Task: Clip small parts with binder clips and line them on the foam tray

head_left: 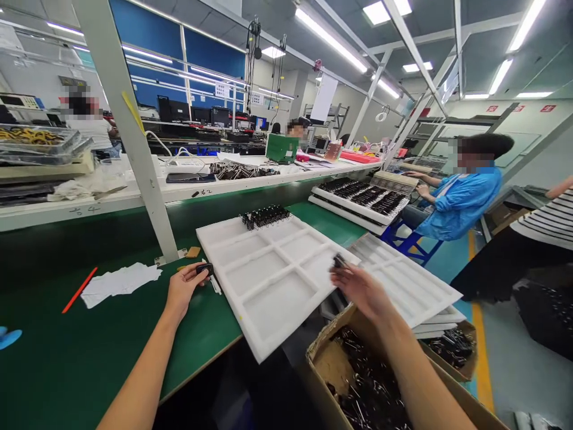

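Nearest, below the right end of the worktop's near edge, a cardboard box (329, 365) holds a loose heap of small black parts (358, 391) with thin, shiny metal pieces among them. The green worktop (201, 334) carries a white foam tray (292, 261), divided by ribs into shallow compartments, its near corner jutting past the worktop's near edge. At the tray's left edge, the left hand (181, 292) has its grip closed, thumb against fingers, on a small black piece (205, 269). Over the tray's right corner, the right hand (362, 292) has its grip drawn together about a dark piece (339, 260); both are blurred, and its exact form cannot be told. Left of the left hand, crumpled white paper (120, 283) lies on the worktop with a red stick (79, 290) just beside it. A small tan block (193, 252) rests near the foot of a white post (154, 197). In the tray's far corner stands a close-packed group of black clips (265, 216). To the right, further white trays (416, 280) are stacked. Beyond, at the worktop's far right end, another tray (317, 196) bears rows of black parts, beside a person in a blue jacket (470, 197) seated on a blue stool (416, 248).
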`<action>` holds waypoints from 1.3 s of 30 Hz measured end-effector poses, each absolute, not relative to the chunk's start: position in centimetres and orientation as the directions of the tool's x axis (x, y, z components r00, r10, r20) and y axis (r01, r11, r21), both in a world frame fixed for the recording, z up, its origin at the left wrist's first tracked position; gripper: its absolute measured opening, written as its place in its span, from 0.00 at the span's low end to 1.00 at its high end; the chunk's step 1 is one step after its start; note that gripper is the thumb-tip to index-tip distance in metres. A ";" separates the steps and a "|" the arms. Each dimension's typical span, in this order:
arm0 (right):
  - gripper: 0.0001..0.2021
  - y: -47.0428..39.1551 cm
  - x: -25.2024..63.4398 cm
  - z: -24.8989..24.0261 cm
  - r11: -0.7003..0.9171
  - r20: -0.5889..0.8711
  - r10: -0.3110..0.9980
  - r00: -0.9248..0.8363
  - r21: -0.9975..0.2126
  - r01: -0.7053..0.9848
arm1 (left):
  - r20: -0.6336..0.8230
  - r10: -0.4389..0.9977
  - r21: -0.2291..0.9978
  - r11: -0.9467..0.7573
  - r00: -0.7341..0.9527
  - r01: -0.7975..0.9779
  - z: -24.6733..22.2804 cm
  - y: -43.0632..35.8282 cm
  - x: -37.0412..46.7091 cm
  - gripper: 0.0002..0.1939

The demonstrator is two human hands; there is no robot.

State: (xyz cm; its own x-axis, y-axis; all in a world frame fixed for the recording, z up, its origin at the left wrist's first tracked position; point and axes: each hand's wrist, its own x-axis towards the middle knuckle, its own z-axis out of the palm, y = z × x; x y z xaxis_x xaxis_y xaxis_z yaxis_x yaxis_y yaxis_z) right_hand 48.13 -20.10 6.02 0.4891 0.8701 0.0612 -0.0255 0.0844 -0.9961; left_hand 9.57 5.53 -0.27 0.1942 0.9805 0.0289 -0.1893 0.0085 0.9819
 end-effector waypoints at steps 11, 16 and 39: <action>0.20 3.2 30.8 5.9 -0.193 -0.132 0.967 -0.216 -0.938 -0.288 | 0.023 0.991 0.936 0.026 0.134 -0.351 -0.4 6.2 9.1 0.31; 0.25 3.5 29.3 2.8 -0.111 -0.099 0.982 -0.161 -0.992 -0.063 | 0.000 0.995 0.921 0.039 0.100 -0.387 -0.2 6.2 9.0 0.27; 0.21 1.6 29.7 1.9 0.277 0.199 0.940 -0.276 -0.918 0.283 | -0.042 0.982 0.946 0.100 0.187 -0.309 0.0 5.0 8.8 0.25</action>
